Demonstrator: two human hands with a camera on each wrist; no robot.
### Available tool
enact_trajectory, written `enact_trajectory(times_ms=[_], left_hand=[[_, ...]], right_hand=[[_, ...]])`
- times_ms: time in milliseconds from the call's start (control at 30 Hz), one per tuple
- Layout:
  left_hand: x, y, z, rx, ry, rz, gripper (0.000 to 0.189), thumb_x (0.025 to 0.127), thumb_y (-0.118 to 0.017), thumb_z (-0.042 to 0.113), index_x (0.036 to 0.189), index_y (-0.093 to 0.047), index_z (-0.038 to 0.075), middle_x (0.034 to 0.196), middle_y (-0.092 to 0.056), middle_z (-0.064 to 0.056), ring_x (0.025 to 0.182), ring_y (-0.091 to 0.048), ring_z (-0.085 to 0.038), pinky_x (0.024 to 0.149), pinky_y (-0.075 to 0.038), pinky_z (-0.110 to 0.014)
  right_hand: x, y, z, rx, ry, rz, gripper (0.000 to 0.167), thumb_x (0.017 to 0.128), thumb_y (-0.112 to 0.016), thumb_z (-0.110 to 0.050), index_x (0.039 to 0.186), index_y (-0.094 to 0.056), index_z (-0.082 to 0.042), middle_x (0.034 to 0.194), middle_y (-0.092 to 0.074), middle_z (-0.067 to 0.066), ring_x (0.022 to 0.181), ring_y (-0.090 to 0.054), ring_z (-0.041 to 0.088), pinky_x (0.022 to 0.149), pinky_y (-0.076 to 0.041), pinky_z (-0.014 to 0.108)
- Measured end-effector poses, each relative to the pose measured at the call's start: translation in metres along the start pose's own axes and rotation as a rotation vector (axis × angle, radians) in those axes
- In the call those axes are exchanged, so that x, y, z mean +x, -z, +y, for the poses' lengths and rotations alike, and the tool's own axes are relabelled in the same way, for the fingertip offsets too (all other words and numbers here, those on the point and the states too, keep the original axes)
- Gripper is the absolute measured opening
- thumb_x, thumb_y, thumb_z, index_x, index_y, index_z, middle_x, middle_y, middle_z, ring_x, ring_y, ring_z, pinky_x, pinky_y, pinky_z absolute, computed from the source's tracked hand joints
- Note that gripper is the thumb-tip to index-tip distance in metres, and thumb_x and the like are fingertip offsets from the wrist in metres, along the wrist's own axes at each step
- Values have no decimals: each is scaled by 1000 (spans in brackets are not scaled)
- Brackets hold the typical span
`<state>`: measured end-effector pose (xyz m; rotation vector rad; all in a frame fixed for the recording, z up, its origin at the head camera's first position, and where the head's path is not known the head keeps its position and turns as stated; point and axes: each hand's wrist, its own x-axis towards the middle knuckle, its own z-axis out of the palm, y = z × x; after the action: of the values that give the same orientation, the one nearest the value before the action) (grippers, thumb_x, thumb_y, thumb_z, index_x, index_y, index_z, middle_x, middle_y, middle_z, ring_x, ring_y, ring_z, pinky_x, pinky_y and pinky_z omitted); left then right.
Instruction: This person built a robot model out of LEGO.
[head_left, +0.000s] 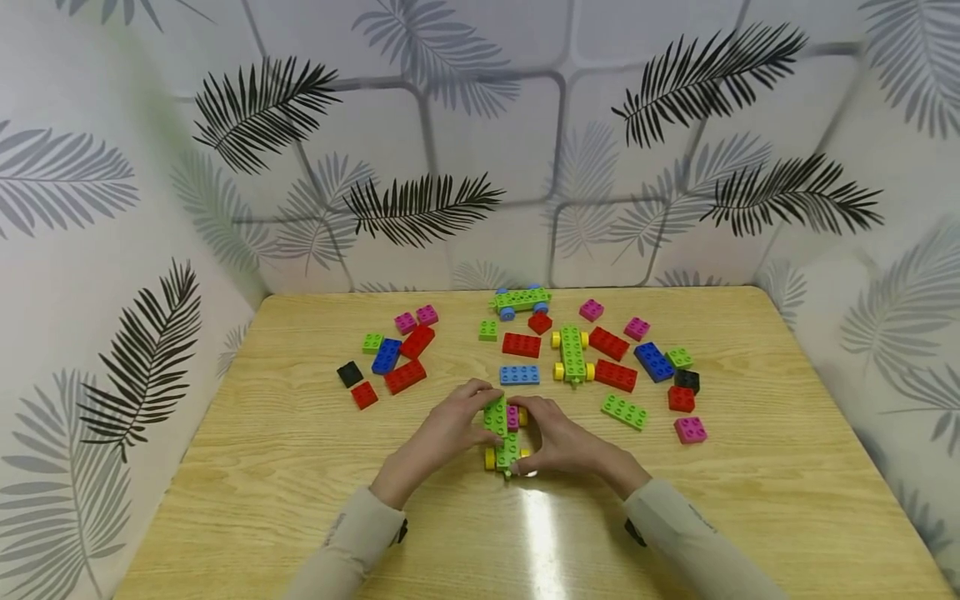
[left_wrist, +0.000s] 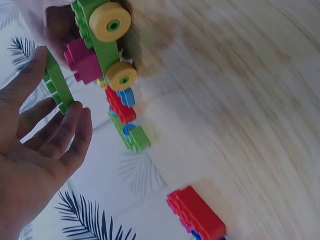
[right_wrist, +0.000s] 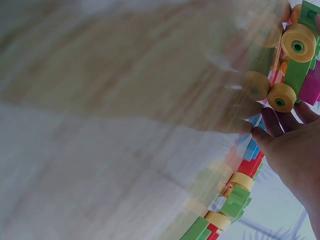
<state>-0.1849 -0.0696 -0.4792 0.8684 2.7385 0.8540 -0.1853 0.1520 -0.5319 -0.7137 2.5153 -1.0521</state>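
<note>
My left hand (head_left: 450, 427) pinches a long green brick (left_wrist: 59, 86) between thumb and fingertips. In the left wrist view this brick is tilted and apart from the pink brick (left_wrist: 86, 61), which sits on a green wheeled base (head_left: 507, 456) with yellow wheels. From the other side my right hand (head_left: 564, 439) grips the base, thumb by its near end and fingers round the far end. The right wrist view shows the fingers of that hand (right_wrist: 292, 137) close against a yellow wheel (right_wrist: 281, 97). From the head, the green brick overlaps the base.
Beyond the hands lie a light blue brick (head_left: 519, 375), a yellow-wheeled base (head_left: 573, 354) and a blue-wheeled base (head_left: 522, 301). Several loose bricks lie at left, including a red one (head_left: 405, 377). More are at right, among them a green brick (head_left: 624, 412) and a pink one (head_left: 690, 430).
</note>
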Motion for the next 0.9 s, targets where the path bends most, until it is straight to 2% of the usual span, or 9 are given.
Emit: enact_trajectory(times_ms=[300,900], left_hand=[[6,-12,1,43,-6,-19,62,82,-78,28,136,-54,9,128,-51,-4,118,-50,-20,100,-44,-34],[8,-13,-2,76,-9,-29,61,81,-77,31,135,-56,10,125,-51,-3,112,-51,-18,98,-46,-33]], right_hand=[[-1,0,0,13,-7,2,100,71,-83,-47,149,-30,-12,149,-34,9,138,-28,29,111,-27,50],[1,-1,1,3,2,9,100,71,-84,-46,148,-30,-12,149,-35,9,137,-28,29,111,-26,51]])
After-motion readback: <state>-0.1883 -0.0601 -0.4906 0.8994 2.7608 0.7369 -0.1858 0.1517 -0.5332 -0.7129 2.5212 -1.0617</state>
